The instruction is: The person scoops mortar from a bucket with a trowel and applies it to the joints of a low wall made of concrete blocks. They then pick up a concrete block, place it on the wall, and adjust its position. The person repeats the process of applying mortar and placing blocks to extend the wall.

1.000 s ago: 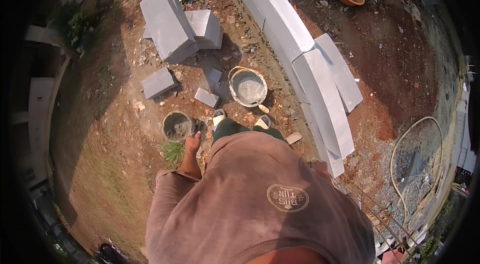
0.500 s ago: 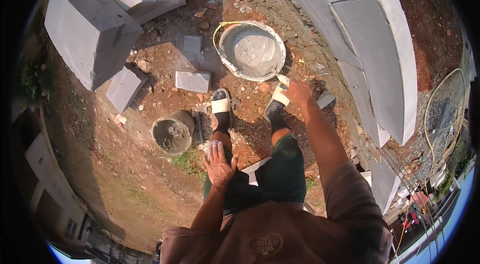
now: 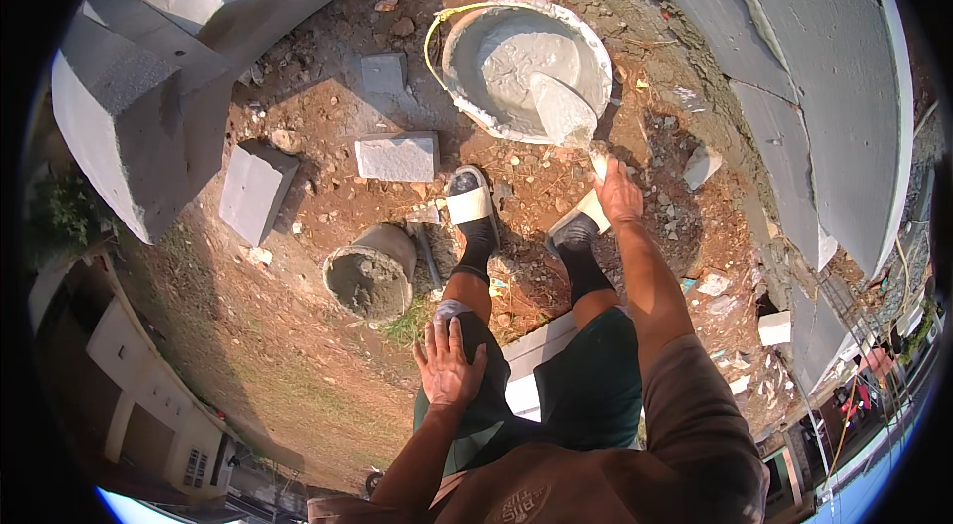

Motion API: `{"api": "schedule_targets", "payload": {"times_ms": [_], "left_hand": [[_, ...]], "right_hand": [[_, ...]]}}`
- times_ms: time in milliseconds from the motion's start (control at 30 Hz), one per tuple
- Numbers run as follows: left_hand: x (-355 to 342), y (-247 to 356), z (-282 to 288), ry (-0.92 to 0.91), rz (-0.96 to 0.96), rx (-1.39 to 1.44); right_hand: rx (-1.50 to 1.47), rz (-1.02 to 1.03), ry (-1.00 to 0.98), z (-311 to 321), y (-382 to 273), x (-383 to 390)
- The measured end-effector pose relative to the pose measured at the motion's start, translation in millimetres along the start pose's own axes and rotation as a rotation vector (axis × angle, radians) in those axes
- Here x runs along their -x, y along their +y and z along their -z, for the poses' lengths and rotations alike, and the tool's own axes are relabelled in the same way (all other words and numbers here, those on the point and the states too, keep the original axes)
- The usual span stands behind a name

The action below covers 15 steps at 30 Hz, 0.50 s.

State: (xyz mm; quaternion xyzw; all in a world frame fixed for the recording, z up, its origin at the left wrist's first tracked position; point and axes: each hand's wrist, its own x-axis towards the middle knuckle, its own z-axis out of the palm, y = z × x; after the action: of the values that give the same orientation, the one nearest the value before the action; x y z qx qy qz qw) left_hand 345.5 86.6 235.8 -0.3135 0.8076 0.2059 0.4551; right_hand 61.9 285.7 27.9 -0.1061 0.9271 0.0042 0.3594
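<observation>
My right hand (image 3: 619, 195) grips the trowel (image 3: 564, 110), mortar (image 3: 518, 50) remaining in the bucket (image 3: 605, 64); left hand (image 3: 453, 365) open, blocks (image 3: 834, 58) laid at two o'clock.

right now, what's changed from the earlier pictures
The right hand has taken hold of the trowel; its blade, mostly hidden half a second ago, has come into view at the near side of the mortar bucket. The left hand has moved inward onto the left thigh. The small bucket and loose blocks stayed put.
</observation>
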Motion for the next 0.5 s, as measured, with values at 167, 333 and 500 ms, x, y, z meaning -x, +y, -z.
{"api": "schedule_targets", "payload": {"times_ms": [167, 333, 500], "left_hand": [[3.3, -2.8, -9.4, 0.025, -0.039, -0.031], [3.4, 12.2, -4.3, -0.006, 0.0, -0.048], [7.6, 22.4, -13.2, 0.009, 0.008, -0.027]], "right_hand": [[0.085, 0.036, 0.138, -39.2, 67.1, 6.4], [0.09, -0.115, 0.023, 0.5, 144.1, 90.0], [-0.237, -0.028, -0.102, 39.6, 125.2, 117.4]]}}
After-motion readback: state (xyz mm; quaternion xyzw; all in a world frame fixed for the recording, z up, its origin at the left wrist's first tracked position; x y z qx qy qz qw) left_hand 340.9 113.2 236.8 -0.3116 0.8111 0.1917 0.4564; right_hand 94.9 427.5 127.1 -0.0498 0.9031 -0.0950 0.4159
